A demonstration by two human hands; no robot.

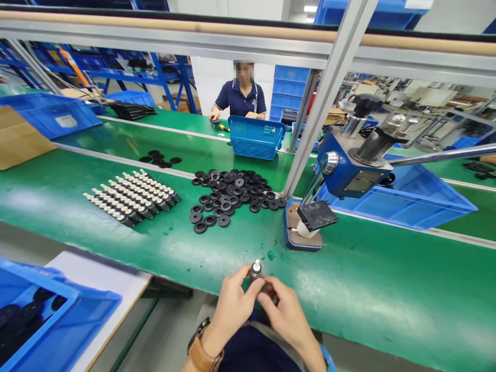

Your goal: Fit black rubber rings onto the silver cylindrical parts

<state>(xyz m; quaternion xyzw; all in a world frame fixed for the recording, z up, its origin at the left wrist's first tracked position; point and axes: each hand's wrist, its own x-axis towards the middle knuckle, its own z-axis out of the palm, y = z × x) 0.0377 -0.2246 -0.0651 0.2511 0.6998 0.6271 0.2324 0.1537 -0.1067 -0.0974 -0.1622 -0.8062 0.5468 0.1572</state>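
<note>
Many black discs (232, 196) lie on the green bench (387, 279) amid blue racking (163, 72).

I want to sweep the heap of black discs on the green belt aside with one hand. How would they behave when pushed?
The black discs look like small flat rings lying loose, so they would probably slide and scatter rather than move as one. Most lie flat, so rolling seems unlikely. They look light, and the green belt looks smooth, so a gentle push should do.

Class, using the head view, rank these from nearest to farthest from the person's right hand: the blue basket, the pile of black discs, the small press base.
1. Small press base, just beyond the right hand, slightly right.
2. Pile of black discs, farther back on the left.
3. Blue basket, farthest, near the co-worker.
</note>
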